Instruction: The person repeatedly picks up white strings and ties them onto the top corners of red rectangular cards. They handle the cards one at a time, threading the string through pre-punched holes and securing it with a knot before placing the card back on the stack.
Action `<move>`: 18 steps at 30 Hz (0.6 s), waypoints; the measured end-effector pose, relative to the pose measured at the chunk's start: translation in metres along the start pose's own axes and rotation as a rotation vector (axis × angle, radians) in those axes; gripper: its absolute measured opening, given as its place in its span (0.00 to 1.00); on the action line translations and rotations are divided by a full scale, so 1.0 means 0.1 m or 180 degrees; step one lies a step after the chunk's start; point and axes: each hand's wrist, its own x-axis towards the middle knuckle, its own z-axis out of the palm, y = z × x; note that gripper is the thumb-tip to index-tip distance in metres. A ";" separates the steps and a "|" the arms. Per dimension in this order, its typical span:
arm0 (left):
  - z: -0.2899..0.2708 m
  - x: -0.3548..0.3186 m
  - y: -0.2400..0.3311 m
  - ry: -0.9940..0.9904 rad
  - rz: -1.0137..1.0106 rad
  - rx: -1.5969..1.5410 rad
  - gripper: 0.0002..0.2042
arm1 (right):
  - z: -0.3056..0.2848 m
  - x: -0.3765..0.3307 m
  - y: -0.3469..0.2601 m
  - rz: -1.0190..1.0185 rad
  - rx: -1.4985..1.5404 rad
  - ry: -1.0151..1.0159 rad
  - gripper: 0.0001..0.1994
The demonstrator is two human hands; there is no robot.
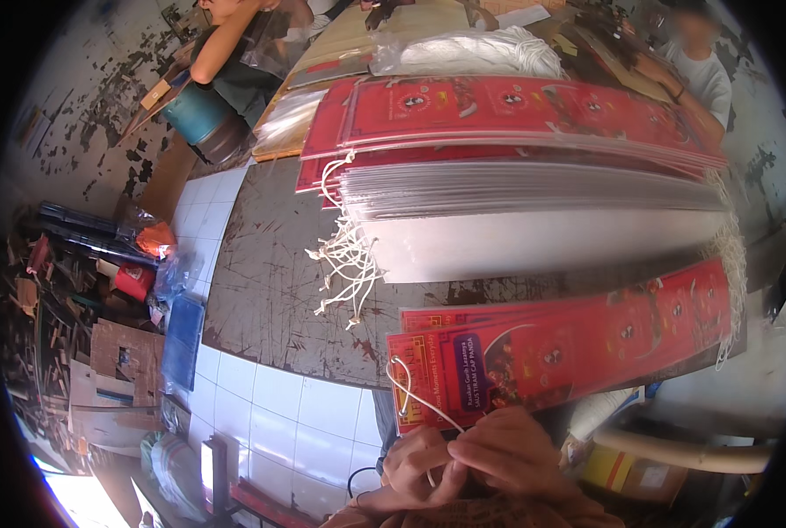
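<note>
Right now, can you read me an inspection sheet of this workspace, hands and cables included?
Surface: dark table, scratched and worn.
Job's things: red strips nearest the wearer, white cord at their left end; a stack behind, knotted cords hanging at its left.
Clutter: white string bundle beyond the stack; scrap pile at left.
Hands: left hand and right hand close together, fingers pinching the white cord.
Cables: thin dark loop by the left wrist, possibly a cable.
Surroundings: tiled floor, blue drum, peeling wall, other people.

Scratched grey table [265,273] mid-frame carries red printed strips [525,110] upper centre, white-faced stack [533,242] centre, corded red strips [586,339] lower right.
</note>
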 end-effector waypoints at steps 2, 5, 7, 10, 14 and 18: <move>0.01 0.01 0.00 0.0137 -0.0194 -0.0071 0.08 | 0.01 -0.03 0.05 0.0058 0.0002 0.0043 0.14; 0.18 0.05 -0.06 0.0844 -0.0350 -0.0759 0.11 | 0.13 -0.02 0.07 0.0049 0.0120 0.0474 0.14; 0.14 0.05 -0.06 0.0717 -0.0531 -0.1021 0.18 | 0.15 0.01 0.07 0.0082 0.0293 0.0514 0.14; 0.18 0.10 -0.04 0.0677 -0.0580 -0.1235 0.18 | 0.19 0.05 0.05 0.0149 0.0320 0.0489 0.14; 0.20 0.07 -0.06 0.0425 -0.0378 -0.1070 0.21 | 0.25 0.04 0.03 0.0346 0.0153 0.0827 0.14; 0.21 0.11 0.01 0.0324 -0.0714 -0.0943 0.19 | 0.23 0.00 0.08 0.0379 0.0314 0.0761 0.15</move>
